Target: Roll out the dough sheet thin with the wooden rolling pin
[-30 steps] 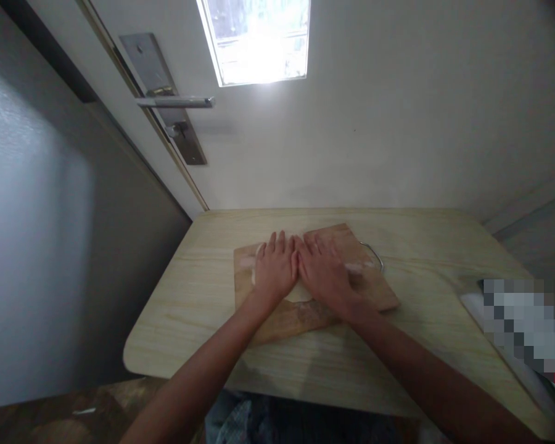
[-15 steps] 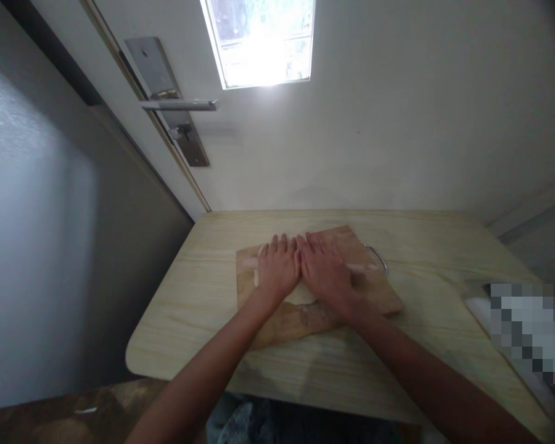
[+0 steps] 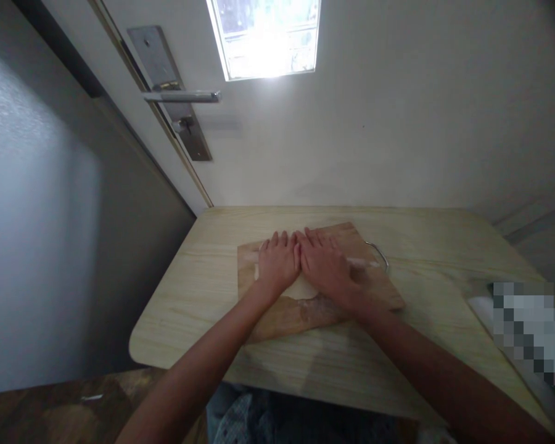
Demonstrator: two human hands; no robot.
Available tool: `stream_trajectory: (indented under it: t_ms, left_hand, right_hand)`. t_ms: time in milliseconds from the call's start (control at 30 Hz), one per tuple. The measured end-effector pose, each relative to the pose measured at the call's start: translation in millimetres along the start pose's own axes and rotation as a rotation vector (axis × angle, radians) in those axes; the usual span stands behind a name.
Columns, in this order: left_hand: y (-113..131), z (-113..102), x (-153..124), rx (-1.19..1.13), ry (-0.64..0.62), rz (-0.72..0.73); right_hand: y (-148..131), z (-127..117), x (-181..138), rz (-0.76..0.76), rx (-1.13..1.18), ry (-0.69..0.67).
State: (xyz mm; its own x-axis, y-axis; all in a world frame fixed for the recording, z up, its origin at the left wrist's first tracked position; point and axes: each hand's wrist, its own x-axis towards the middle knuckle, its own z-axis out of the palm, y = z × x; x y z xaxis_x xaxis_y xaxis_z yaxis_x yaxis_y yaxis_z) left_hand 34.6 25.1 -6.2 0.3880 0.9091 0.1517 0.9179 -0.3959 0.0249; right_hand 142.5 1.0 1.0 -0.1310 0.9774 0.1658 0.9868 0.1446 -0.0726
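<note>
Side by side, my left hand and my right hand lie palm down over a flat, pale sheet of dough. Their fingers are stretched forward and the thumbs nearly touch. Most of the dough is covered; its near edge shows below the palms. Under it lies a wooden cutting board with a metal handle at its right end. Pale streaks run across the board on both sides of my hands; whether they are flour or a rod is unclear. What lies beneath the palms is hidden.
The board rests on a light wood-grain table with rounded corners. Beyond it stands a white door with a lever handle and a bright glass pane. A blurred-out object lies at the table's right.
The camera's view has shifted slightly, so the scene sits a little higher in the picture. My hands keep nearly the same place over the dough.
</note>
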Motion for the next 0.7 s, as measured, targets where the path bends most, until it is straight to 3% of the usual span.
stream_trajectory:
  t_ms: [133,200,300,433,500,633,700]
  left_hand:
    - [-4,-8,39,-0.013,-0.079,0.008]
    - [-3,-11,43,-0.013,-0.077,0.004]
    - [-1,-7,18,-0.015,-0.044,0.007]
    - [0,-1,-15,-0.015,0.061,0.029]
    - [-2,-2,-5,-0.011,0.031,0.005]
    - [-5,-8,38,-0.018,-0.079,-0.014]
    - [-5,-10,43,-0.022,-0.079,-0.01]
  right_hand:
    - [14,-4,36,0.037,0.009,-0.118]
    - [16,-5,40,0.028,0.009,-0.127]
    - [8,-4,17,0.008,0.01,-0.094]
    - [-7,0,-12,-0.048,0.017,0.046]
    - [-6,1,-4,-0.017,0.021,0.058]
    - [10,-1,36,0.053,0.047,-0.082]
    - [13,-2,41,0.052,0.051,-0.119]
